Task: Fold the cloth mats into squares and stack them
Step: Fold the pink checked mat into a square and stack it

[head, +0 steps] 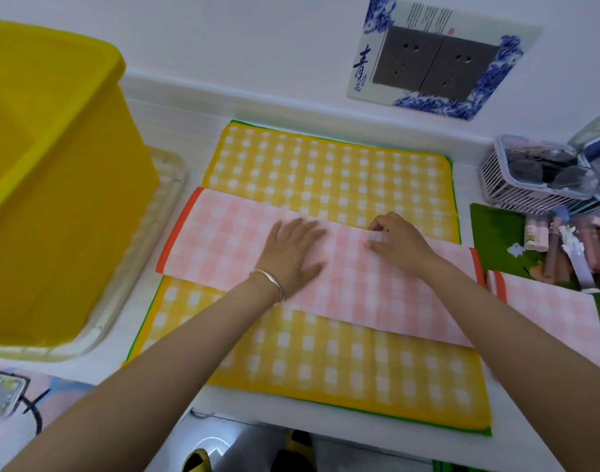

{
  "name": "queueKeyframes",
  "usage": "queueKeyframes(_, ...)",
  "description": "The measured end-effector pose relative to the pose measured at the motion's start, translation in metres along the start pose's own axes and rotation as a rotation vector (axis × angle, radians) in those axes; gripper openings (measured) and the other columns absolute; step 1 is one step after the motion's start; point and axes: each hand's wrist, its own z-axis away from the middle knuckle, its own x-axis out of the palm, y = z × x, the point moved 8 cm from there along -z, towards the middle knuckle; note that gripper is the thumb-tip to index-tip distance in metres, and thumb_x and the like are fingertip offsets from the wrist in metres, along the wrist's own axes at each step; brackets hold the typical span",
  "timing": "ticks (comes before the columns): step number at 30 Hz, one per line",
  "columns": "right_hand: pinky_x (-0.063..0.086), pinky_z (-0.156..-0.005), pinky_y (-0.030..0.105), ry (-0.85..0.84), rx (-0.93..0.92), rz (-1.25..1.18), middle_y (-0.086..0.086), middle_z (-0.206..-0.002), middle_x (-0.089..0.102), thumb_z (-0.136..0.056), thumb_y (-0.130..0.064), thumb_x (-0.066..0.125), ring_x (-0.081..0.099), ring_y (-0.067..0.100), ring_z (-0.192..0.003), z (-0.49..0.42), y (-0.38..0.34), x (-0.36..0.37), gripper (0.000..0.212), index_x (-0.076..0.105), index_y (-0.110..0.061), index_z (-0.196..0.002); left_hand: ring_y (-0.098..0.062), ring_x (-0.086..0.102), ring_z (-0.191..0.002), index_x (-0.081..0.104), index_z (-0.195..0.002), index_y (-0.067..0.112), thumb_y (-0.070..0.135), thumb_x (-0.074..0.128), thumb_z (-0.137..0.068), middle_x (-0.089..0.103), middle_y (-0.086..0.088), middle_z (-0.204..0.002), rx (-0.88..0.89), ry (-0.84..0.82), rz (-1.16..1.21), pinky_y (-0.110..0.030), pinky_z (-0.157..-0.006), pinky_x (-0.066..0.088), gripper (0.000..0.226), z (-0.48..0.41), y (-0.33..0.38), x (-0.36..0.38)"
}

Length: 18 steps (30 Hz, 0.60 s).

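Landmark: a yellow checked mat (pixel 326 165) lies spread flat on the white bench (pixel 176 131), a green edge showing along its sides.
Task cloth: a pink checked cloth (pixel 217 240), folded into a long strip with orange ends, lies slantwise across the middle of the yellow mat, both ends reaching just past the mat's sides.
Left grip (pixel 292 253): the hand is flat, fingers straight and spread, and presses down on the pink strip over the mat's centre; a silver bangle (pixel 271 282) circles the wrist.
Right grip (pixel 397 243): the fingers are curled, and thumb and fingertips pinch a small fold of the pink strip, just right of the left hand and above the mat's right half.
Second cloth: another pink checked cloth (pixel 547 308) lies just off the mat's right edge, close to the strip's right end.
Left of the mat: a large yellow bin (pixel 53 199) stands in a clear tray (pixel 162 206).
Right of the mat: a slatted basket (pixel 516 195) of small items, with tubes (pixel 564 243) lying in front of it.
Behind the mat: a double wall socket (pixel 434 63) framed in blue and white.
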Motion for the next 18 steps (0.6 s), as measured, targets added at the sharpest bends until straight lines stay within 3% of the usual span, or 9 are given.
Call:
queueKeyframes(1,0.036,-0.083,0.027,0.030,-0.010,0.010,-0.002,-0.104,0.052,-0.086,-0.020,0.066,0.051,0.021,-0.100,0.002,-0.001,0.001,0.015,0.058,-0.020,-0.098,-0.023,0.013,-0.144,0.023,-0.147,0.022,0.049,0.039,-0.093,0.020,0.001,-0.155,-0.019,-0.111,-0.071,-0.045,-0.115,0.004,0.063,0.007,0.002,0.017)
queueKeyframes(3,0.032,-0.091,0.028,0.141,-0.046,0.075,0.001,-0.115,0.054,-0.085,-0.018,0.066,0.049,0.023,-0.111,0.007,-0.006,0.000,0.025,0.060,-0.015,-0.109,-0.018,-0.003,-0.145,0.005,-0.150,0.024,0.054,0.023,-0.095,0.003,0.007,-0.158,-0.076,-0.184,-0.141,-0.043,-0.114,-0.009,0.065,0.018,-0.002,0.036)
queueKeyframes(7,0.021,-0.114,0.037,0.365,-0.027,0.040,0.009,-0.148,0.036,-0.093,-0.015,0.053,0.029,0.026,-0.138,0.037,-0.028,0.016,0.045,0.045,-0.009,-0.137,-0.017,-0.012,-0.144,-0.004,-0.149,0.029,0.058,-0.014,-0.078,-0.008,0.010,-0.157,-0.152,-0.143,-0.191,-0.043,-0.109,-0.020,0.078,0.027,-0.007,0.046)
queueKeyframes(13,-0.004,-0.117,0.032,0.258,-0.010,0.130,-0.002,-0.159,0.010,-0.093,-0.039,0.005,0.002,0.014,-0.146,0.057,-0.070,0.085,0.063,0.019,-0.016,-0.150,-0.016,-0.012,-0.144,-0.007,-0.149,0.024,0.049,-0.017,-0.080,-0.009,0.009,-0.157,-0.190,-0.106,-0.186,-0.043,-0.111,-0.018,0.074,0.028,-0.008,0.045)
queueKeyframes(18,-0.003,-0.117,0.035,0.246,-0.005,0.262,-0.004,-0.159,0.008,-0.090,-0.048,0.005,0.003,0.014,-0.146,0.061,-0.048,0.076,0.065,0.020,-0.027,-0.150,-0.017,-0.012,-0.144,-0.007,-0.149,0.024,0.051,-0.015,-0.081,-0.009,0.010,-0.157,-0.201,-0.092,-0.186,-0.042,-0.113,-0.016,0.073,0.028,-0.010,0.044)
